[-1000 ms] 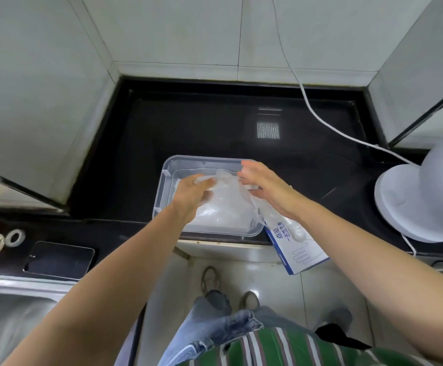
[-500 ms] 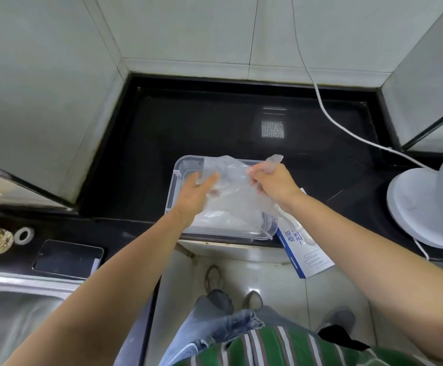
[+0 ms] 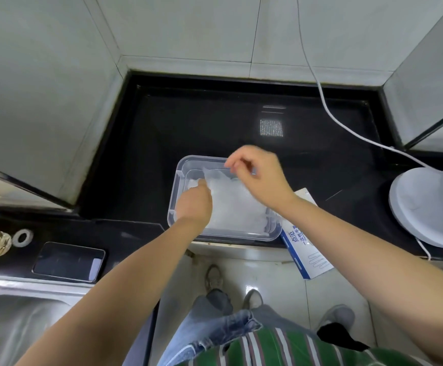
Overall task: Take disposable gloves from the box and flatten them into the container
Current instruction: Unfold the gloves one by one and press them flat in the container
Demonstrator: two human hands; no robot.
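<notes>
A black surface (image 3: 215,122) is seen from the head view, set into a corner of grey tiled walls. A clear container (image 3: 180,172) stands at its front edge, and translucent gloves (image 3: 237,206) are piled inside it. The left hand (image 3: 194,204) is lowered into the container's left half, its fingers (image 3: 202,183) laid on the gloves; how far they are curled cannot be told, since they are hidden behind the back of the hand. The right hand (image 3: 258,175) is held over the far rim, with its fingers curled and the upper edge of a glove pinched between them, though that spot is blurred. A blue and white box (image 3: 306,250) lies just right of the container, overhanging the front edge. Blue Chinese characters and a line drawing of a glove are printed on it; the characters are partly hidden by the right forearm. A phone (image 3: 68,261) lies to the left, and a white fan (image 3: 430,204) stands at the right.
</notes>
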